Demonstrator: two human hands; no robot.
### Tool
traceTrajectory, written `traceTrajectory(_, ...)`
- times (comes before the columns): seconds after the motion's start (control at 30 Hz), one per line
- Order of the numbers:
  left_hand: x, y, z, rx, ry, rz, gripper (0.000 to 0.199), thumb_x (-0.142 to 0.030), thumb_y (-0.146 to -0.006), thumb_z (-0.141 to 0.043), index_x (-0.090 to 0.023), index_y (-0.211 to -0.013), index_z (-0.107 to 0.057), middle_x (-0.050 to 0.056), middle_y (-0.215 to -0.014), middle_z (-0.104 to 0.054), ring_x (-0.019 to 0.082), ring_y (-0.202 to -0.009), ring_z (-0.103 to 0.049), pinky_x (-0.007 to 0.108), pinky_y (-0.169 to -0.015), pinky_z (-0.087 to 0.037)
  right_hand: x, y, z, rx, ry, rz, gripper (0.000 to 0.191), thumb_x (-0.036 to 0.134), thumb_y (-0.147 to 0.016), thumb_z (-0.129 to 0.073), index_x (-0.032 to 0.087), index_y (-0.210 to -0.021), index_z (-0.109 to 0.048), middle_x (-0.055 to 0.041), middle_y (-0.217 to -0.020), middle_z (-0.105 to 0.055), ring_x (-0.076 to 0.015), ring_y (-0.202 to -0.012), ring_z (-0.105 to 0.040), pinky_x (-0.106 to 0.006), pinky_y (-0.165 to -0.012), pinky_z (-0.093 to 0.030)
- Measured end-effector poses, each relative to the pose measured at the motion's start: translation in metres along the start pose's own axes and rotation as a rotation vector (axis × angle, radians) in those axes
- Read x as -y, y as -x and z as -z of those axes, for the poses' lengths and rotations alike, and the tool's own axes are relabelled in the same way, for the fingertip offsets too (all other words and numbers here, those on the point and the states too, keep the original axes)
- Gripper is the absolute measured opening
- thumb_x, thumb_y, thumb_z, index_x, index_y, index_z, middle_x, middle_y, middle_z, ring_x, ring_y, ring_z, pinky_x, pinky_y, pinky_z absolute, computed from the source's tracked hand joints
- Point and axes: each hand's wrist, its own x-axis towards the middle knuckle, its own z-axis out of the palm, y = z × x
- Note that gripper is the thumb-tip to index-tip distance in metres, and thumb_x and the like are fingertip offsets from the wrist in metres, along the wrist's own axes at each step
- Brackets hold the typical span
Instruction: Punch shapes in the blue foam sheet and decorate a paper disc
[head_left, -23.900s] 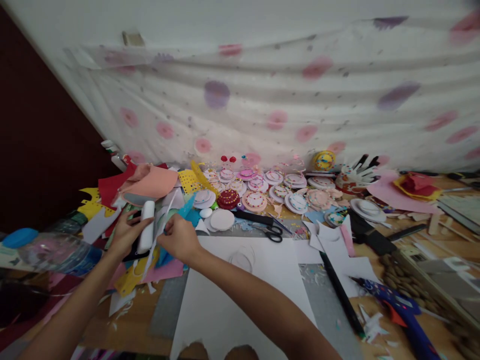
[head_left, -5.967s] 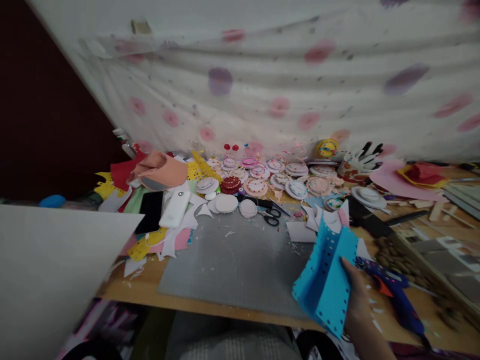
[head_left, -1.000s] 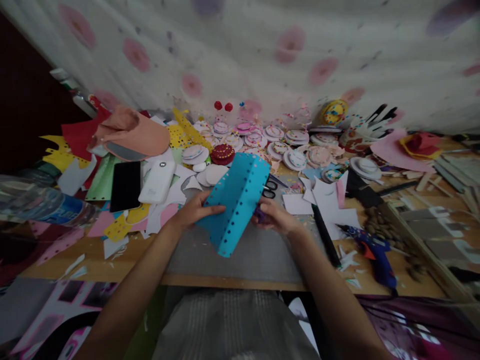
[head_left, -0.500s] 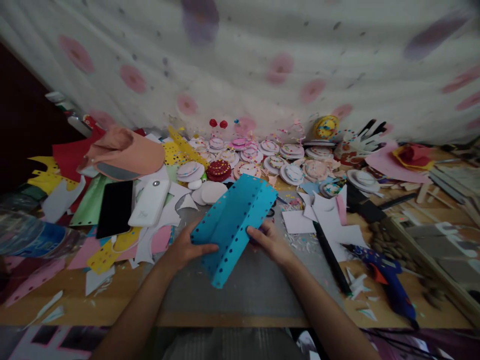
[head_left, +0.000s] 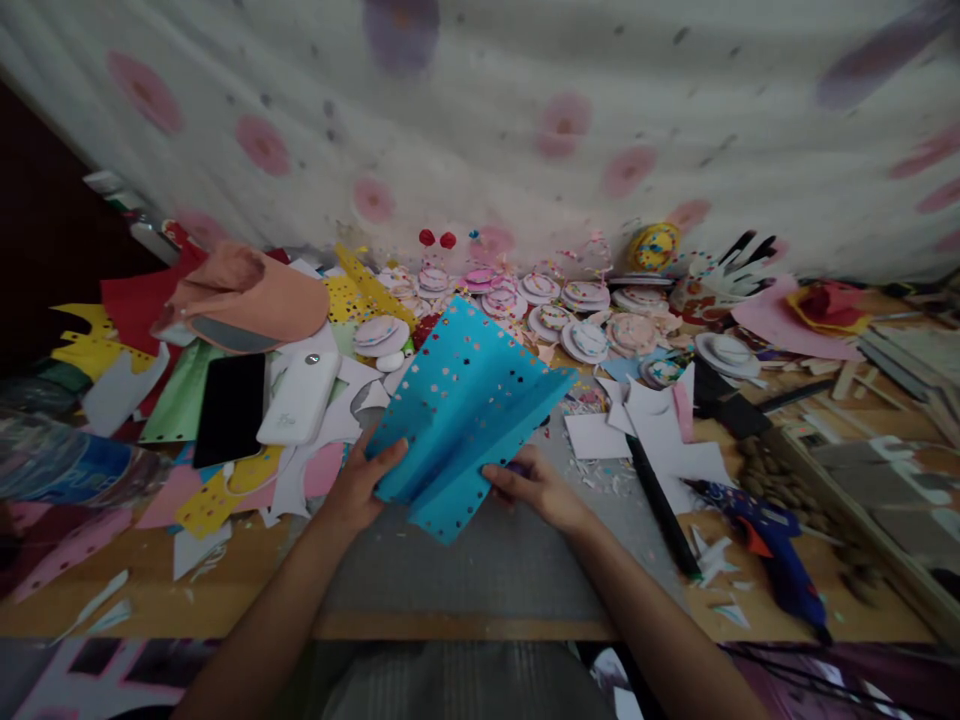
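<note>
A blue sheet (head_left: 465,400) with punched holes hangs over the grey mat (head_left: 517,590), partly unfolded, with creases running along it. My left hand (head_left: 367,480) grips its left lower edge, the thumb lying on the front face. On the right, my right hand (head_left: 536,485) pinches the lower right part between thumb and fingers. Something dark purple shows by the right fingers, too hidden to name. Behind the sheet stand several small decorated paper hats (head_left: 585,340).
A phone (head_left: 231,410), a white power bank (head_left: 300,398) and a cap (head_left: 255,300) lie left among paper scraps. To the right are a black pen (head_left: 664,505), a blue glue gun (head_left: 784,555) and a wooden tray (head_left: 862,520). A bottle (head_left: 75,460) lies far left.
The blue sheet has opened out from its folded, box-like shape, and its upper left part now spreads up and left. Both hands still hold it in nearly the same places.
</note>
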Motion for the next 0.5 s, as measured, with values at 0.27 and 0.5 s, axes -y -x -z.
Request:
traceTrajectory(0.27,-0.012,-0.010,0.010,-0.172,0.158,-0.050,0.034,-0.052,-0.061,-0.071,-0.021,-0.077,-0.068,0.004,-0.067,-0.072,0.033,-0.086,-0.069,0.043,-0.076,-0.059,0.003,0.001,-0.001,0.043,-0.045,0.006,0.042,0.056,-0.079,-0.065,0.018,-0.063,-0.058,0.0027,-0.055,-0.051,-0.0079,-0.047,-0.045,-0.021,-0.044,-0.033)
traceTrajectory(0.5,-0.033,0.048,0.026,-0.528,0.004,-0.864,0.013,-0.034,-0.072,-0.066,-0.026,-0.081,-0.069,-0.002,-0.079,-0.066,0.016,-0.076,-0.059,0.029,-0.085,-0.050,0.000,-0.003,-0.005,0.137,-0.010,-0.034,0.040,0.055,-0.077,-0.067,0.017,-0.066,-0.063,0.0044,-0.056,-0.049,-0.0065,-0.046,-0.042,-0.019,-0.043,-0.034)
